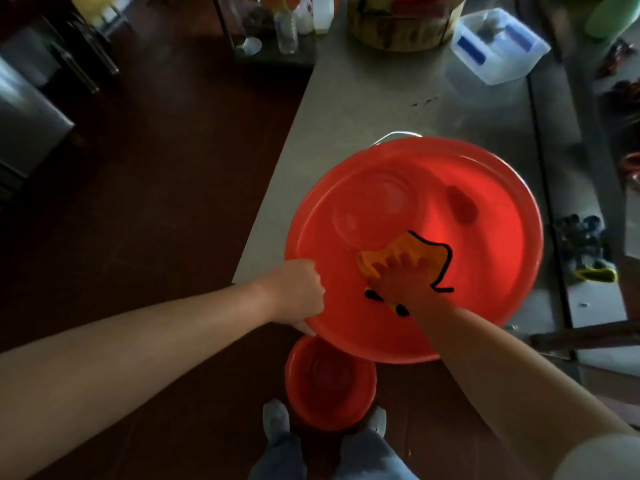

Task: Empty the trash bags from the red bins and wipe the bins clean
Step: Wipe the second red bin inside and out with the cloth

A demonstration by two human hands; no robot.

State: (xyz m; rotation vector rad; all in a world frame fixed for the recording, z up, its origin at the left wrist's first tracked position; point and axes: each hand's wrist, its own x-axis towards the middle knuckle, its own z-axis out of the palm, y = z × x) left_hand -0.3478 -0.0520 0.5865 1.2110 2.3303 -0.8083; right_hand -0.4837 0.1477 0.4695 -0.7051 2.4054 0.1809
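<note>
The left hand point(301, 289) gripped the bagless bin point(491, 181) by its rim; the right hand point(403, 280) pressed a cloth point(420, 251) flat inside. Wiping appeared unfinished.

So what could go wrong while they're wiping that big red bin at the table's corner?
1. The big red bin seems to jut past the table corner; if the left hand gripping its rim slips, the right hand pressing the orange cloth inside could tip it off.
2. The smaller red bin sits on the floor by the feet; one step could kick it.
</note>
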